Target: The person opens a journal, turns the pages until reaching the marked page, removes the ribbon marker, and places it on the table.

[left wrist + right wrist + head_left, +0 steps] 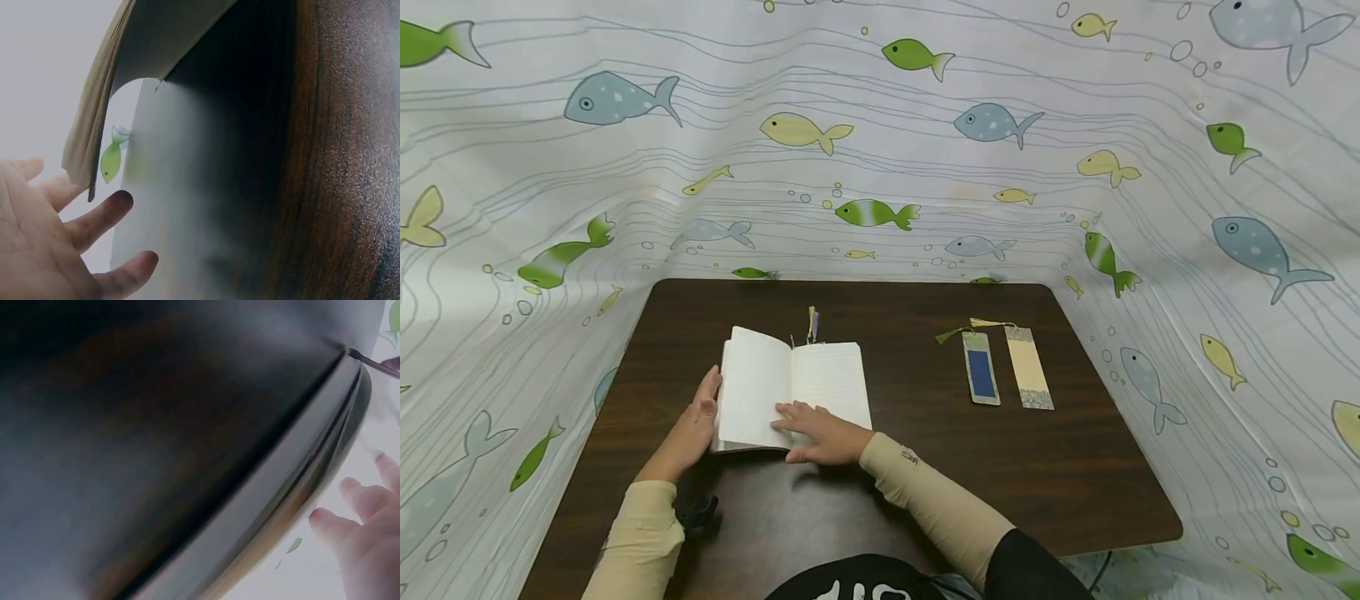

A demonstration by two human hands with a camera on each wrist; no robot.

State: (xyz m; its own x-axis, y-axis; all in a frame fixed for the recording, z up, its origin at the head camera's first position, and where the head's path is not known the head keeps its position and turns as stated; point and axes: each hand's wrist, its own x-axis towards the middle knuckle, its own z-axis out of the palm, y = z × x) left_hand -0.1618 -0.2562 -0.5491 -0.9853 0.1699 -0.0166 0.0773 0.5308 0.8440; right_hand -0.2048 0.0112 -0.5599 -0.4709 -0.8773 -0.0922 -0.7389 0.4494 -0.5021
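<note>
An open notebook lies on the table, a blank page on its left side and a faintly lined page on its right. My left hand is at the notebook's left edge. In the left wrist view the fingers of that hand are spread and extended beside the lifted cover and pages. Across the lower part of the right page, near the fold, rests my right hand, fingers extended. The right wrist view shows the notebook's page edges alongside that hand's fingertips.
To the right lie a green bookmark with a blue panel and a cream bookmark, both tasselled. A yellowish tassel sticks out above the notebook. A small black object is beside the left wrist. Fish-print cloth surrounds the brown table.
</note>
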